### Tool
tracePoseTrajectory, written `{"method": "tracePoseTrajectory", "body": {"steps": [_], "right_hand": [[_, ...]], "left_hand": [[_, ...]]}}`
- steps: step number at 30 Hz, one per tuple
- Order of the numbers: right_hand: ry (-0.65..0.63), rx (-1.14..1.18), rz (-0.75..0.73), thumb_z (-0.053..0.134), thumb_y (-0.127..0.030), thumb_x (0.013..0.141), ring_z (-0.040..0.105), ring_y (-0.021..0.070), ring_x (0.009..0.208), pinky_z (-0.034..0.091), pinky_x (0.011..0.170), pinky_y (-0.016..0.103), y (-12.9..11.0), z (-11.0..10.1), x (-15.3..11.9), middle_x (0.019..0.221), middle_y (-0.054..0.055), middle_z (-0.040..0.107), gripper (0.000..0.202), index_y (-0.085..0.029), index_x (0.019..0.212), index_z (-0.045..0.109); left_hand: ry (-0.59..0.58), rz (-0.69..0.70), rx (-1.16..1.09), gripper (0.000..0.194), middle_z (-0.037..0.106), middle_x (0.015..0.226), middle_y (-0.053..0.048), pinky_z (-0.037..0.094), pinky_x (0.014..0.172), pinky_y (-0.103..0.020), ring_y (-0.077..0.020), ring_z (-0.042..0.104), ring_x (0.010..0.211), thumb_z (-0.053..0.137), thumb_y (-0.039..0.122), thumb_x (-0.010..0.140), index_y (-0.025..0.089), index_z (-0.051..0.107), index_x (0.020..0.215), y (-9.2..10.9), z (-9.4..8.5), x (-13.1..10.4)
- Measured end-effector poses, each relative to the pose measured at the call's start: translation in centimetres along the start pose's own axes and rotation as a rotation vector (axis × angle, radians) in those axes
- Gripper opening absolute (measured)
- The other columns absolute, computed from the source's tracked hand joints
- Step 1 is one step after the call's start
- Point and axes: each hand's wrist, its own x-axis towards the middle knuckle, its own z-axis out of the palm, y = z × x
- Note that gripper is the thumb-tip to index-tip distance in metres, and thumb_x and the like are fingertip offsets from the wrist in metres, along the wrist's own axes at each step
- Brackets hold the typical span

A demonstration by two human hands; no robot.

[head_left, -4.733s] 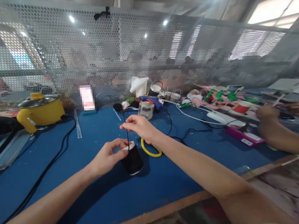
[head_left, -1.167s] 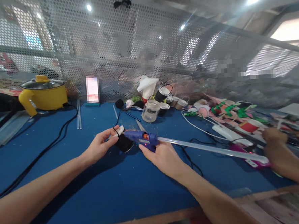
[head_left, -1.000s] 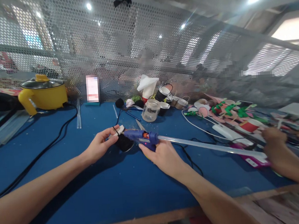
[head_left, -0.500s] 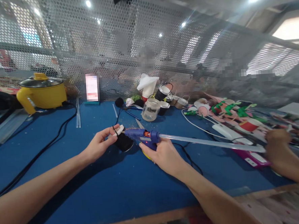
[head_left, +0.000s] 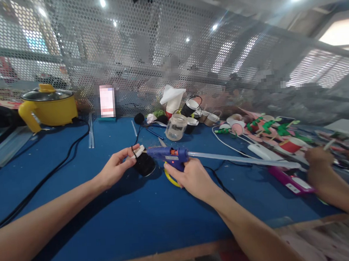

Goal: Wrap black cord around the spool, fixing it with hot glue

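My left hand (head_left: 119,165) pinches the white rim of a small cup wrapped in black yarn (head_left: 145,165), which is tilted on its side above the blue table. A black strand of the yarn runs from it to a small black ball (head_left: 139,118). In my right hand (head_left: 197,180) is a blue hot glue gun (head_left: 170,157), its nozzle close to the cup's white rim; whether they touch I cannot tell. A long clear glue stick (head_left: 238,161) sticks out of the gun's back end. Partly behind my right hand shows a yellow ring-shaped thing (head_left: 172,177).
A yellow electric pot (head_left: 50,110) and clear glue sticks (head_left: 7,148) stand and lie at left. Behind are a lit phone (head_left: 107,101) and a clear jar (head_left: 176,128). At right lie a purple power strip (head_left: 290,180), craft pieces (head_left: 266,131) and another person's hand (head_left: 321,163).
My right hand and the glue gun have shifted slightly to the right, and the glue stick's far end has moved up and left. My left hand keeps the cup in about the same place.
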Motion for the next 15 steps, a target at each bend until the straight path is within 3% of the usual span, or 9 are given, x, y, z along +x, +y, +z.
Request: {"method": "tracePoseTrajectory", "body": {"steps": [15], "right_hand": [[-0.025, 0.025, -0.037, 0.048, -0.031, 0.074, 0.059, 0.0175, 0.054, 0.044, 0.048, 0.025, -0.29, 0.07, -0.18, 0.051, 0.001, 0.058, 0.017, -0.018, 0.07, 0.06]], "left_hand": [[0.017, -0.001, 0.013, 0.019, 0.048, 0.125, -0.014, 0.018, 0.101, -0.043, -0.0264, 0.032, 0.123, 0.058, 0.031, 0.068, 0.018, 0.046, 0.062, -0.08, -0.02, 0.0]]}}
